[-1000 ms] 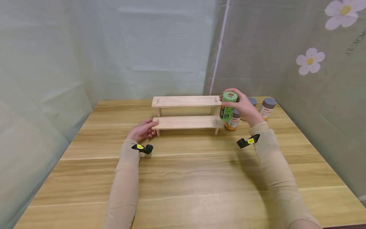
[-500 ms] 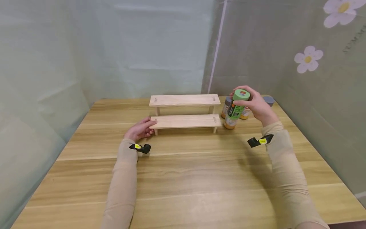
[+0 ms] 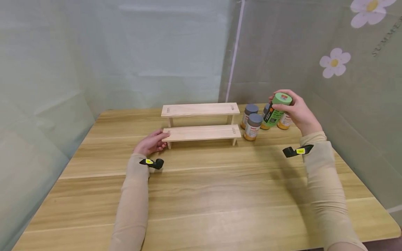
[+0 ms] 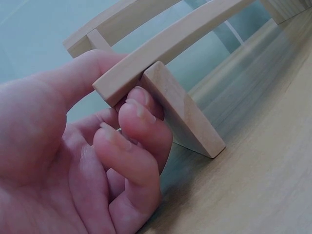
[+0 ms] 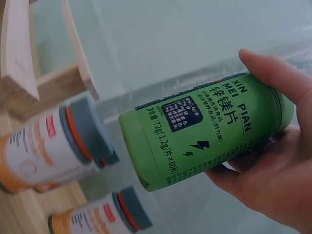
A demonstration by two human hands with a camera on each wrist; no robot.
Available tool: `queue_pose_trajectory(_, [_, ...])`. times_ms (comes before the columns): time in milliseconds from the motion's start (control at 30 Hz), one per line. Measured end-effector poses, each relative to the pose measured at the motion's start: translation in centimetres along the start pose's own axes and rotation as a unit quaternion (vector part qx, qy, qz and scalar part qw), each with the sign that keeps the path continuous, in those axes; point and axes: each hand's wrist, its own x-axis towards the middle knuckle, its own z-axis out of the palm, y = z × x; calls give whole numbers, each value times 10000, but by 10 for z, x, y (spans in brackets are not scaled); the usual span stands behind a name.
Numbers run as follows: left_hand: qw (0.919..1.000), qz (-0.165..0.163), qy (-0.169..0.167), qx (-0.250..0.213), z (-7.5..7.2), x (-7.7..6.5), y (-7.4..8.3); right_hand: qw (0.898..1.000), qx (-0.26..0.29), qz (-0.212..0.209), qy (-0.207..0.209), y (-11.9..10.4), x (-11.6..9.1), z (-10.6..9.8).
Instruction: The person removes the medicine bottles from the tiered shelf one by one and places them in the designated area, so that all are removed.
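Observation:
A green supplement bottle [image 3: 276, 111] is gripped in my right hand [image 3: 298, 113], tilted and lifted off the table. In the right wrist view the printed label of the green bottle [image 5: 204, 129] faces the camera, with thumb and fingers around its lid end. My left hand [image 3: 150, 142] pinches the left end of the lower step of a two-tier wooden rack [image 3: 201, 132], thumb on top. The left wrist view shows its curled fingers [image 4: 139, 122] under the board, beside the leg. Both tiers of the rack hold nothing.
Several white-and-orange bottles with grey lids stand right of the rack; the front one [image 3: 252, 127] is nearest it, another [image 3: 249, 116] just behind. The green bottle partly hides one. The wood-grain table [image 3: 201, 195] extends toward me; cloth curtains [image 3: 150, 52] hang behind.
My right hand has carried the green bottle from the rack's right end further right, over the grey-lidded bottles. The left hand keeps its hold on the rack. The view has shifted slightly.

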Motion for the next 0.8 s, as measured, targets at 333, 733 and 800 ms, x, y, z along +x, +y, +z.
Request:
queue_pose_trajectory(333, [9998,-32,168,27,-2,-2,-2,9979,-44,427,483,19,-1,-17])
queue_pose_trajectory(733, [9999,17,154,39,-1,-3,-3,9982,183,354,441,39,1,-28])
queue_pose_trajectory(800, [9998,17,180,23,-1,-2,-3,9984,179,313,426,41,1,-29])
